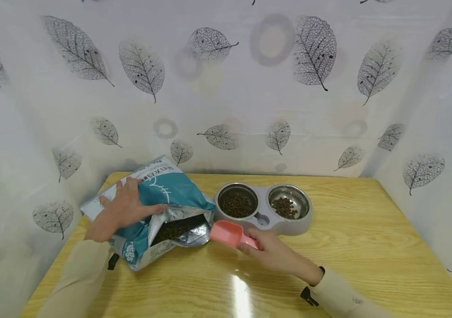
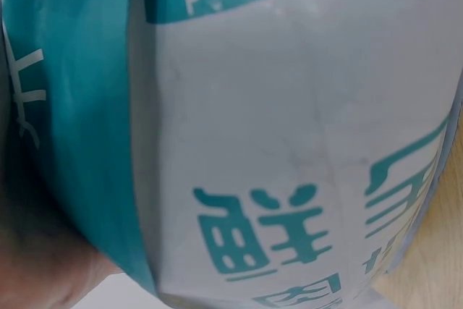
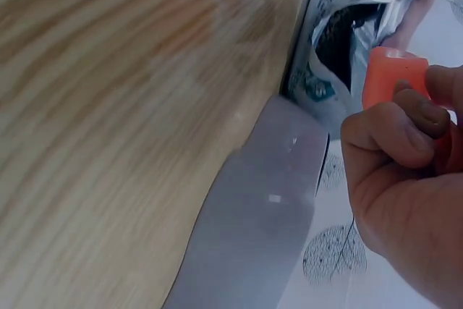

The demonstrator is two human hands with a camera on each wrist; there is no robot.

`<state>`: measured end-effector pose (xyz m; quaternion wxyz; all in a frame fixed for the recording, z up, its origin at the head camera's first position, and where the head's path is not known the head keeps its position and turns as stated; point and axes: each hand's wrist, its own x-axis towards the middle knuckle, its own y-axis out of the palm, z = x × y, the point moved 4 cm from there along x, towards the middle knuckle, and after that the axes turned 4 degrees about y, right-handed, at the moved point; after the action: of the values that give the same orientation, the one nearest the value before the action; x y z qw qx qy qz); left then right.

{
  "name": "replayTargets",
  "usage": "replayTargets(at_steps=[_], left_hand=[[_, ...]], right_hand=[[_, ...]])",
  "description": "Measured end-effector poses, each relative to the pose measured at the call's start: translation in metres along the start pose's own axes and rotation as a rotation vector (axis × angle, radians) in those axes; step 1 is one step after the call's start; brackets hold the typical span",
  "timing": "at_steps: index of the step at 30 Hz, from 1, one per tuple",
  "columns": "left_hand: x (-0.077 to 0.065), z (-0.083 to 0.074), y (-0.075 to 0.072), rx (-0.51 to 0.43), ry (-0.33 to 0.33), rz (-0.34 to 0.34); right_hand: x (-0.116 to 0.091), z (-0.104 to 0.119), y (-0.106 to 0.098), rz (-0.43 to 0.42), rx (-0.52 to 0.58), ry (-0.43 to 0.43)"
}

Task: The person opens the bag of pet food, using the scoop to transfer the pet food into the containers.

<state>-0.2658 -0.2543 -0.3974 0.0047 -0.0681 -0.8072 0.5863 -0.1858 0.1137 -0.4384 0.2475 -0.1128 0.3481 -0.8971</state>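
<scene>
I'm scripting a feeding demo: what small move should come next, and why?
Probably ease the pink scoop into the open bag: it looks empty and close to the bag, and the right bowl holds less kibble than the left bowl.

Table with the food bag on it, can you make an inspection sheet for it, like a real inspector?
Surface: shiny yellow wood-grain table.
Job's things: open teal-and-white foil-lined bag; pink plastic scoop; grey plastic-looking feeder with two round silver metal bowls, both holding brown kibble, the left one more.
Clutter: nothing seen.
Hands: left hand rests on the bag; right hand grips the scoop's handle.
Cables: nothing seen.
Surroundings: white sheeting printed with dark leaves, behind and at both sides.
</scene>
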Motion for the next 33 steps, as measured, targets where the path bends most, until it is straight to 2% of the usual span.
replayTargets(at_steps=[8,16,22,25,29,33], left_hand=[[0.001,0.0,0.0,0.0,-0.004,-0.007],[0.001,0.0,-0.001,-0.008,0.002,-0.006],[0.0,-0.001,-0.002,-0.009,0.004,-0.011],[0.0,0.0,-0.003,-0.009,0.004,-0.011],[-0.001,0.001,-0.003,-0.013,0.004,-0.013],[0.0,0.0,-0.002,-0.011,0.009,-0.005]], right_hand=[[0.019,0.009,0.024,0.025,-0.005,-0.023],[0.036,0.013,0.044,-0.002,-0.024,0.024],[0.052,0.029,0.046,-0.038,-0.062,0.087],[0.06,0.036,0.046,0.001,-0.011,0.136],[0.069,0.039,0.049,0.09,0.138,0.218],[0.074,0.037,0.058,0.124,0.22,0.274]])
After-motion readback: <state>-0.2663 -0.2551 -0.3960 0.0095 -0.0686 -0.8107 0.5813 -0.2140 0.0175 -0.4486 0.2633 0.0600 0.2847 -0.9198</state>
